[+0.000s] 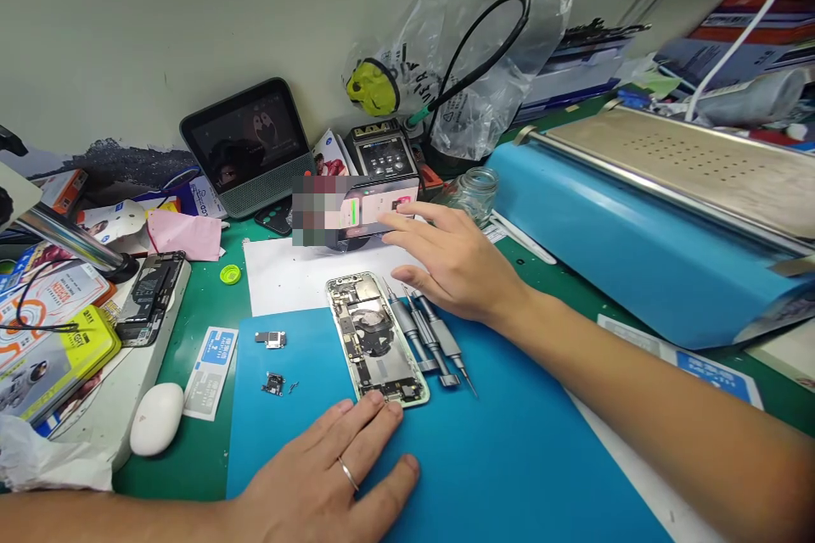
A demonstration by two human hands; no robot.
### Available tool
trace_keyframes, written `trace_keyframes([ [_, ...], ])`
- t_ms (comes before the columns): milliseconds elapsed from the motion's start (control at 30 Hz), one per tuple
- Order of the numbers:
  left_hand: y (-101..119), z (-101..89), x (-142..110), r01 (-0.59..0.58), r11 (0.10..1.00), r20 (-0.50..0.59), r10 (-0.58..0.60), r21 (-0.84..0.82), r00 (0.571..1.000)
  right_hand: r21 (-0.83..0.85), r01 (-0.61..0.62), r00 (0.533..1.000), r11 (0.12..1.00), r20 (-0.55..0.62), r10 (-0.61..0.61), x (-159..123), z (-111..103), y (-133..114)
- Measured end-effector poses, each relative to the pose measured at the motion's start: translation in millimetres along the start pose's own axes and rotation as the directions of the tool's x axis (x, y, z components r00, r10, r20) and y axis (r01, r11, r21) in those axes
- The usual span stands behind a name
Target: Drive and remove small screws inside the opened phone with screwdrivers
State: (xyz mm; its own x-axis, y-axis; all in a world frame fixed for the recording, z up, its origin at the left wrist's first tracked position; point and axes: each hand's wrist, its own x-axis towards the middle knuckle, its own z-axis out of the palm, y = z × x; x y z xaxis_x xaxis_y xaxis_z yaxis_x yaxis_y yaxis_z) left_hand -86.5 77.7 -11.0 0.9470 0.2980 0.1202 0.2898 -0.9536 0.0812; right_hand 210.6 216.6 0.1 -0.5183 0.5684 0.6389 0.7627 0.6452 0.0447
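Observation:
An opened smartphone (375, 339), its inner boards exposed, lies on the blue mat (509, 458). My left hand (331, 467), with a ring on one finger, lies flat on the mat, its fingertips at the phone's lower end. Stretched forward over the far side, my right hand (446, 259) has its fingers apart, their tips in front of the propped device with a lit screen (375, 208); I cannot tell whether they touch it. Several screwdrivers (426, 331) lie right of the phone, partly below my right hand. Small phone parts (273, 383) and a little board (271, 339) sit to the left.
On the left are a white mouse (157, 418), a second opened phone (153, 297) and stacked packages (64, 365). A smart display (248, 144) stands behind. A glass jar (477, 191) and a large blue-sided machine (573, 229) are at right.

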Motion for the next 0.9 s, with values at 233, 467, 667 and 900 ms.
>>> trace_keyframes([
  [233,2,13.1,-3,0.026,1.0,-0.056,-0.026,-0.002,0.998,0.016,0.014,1.0,1.0,0.009,-0.014,0,1,1],
  [467,1,12.3,-3,0.02,1.0,-0.059,-0.02,-0.001,0.998,0.013,0.003,1.0,1.0,-0.004,-0.003,0,2,-1],
  [667,1,5.8,-1,0.025,1.0,-0.038,-0.024,0.006,0.999,0.014,-0.026,1.0,1.0,-0.011,0.026,-3,-2,4],
  [900,0,5.3,-2,0.021,1.0,-0.047,-0.022,-0.006,0.999,0.094,0.086,0.989,0.992,0.113,-0.096,1,2,1],
])
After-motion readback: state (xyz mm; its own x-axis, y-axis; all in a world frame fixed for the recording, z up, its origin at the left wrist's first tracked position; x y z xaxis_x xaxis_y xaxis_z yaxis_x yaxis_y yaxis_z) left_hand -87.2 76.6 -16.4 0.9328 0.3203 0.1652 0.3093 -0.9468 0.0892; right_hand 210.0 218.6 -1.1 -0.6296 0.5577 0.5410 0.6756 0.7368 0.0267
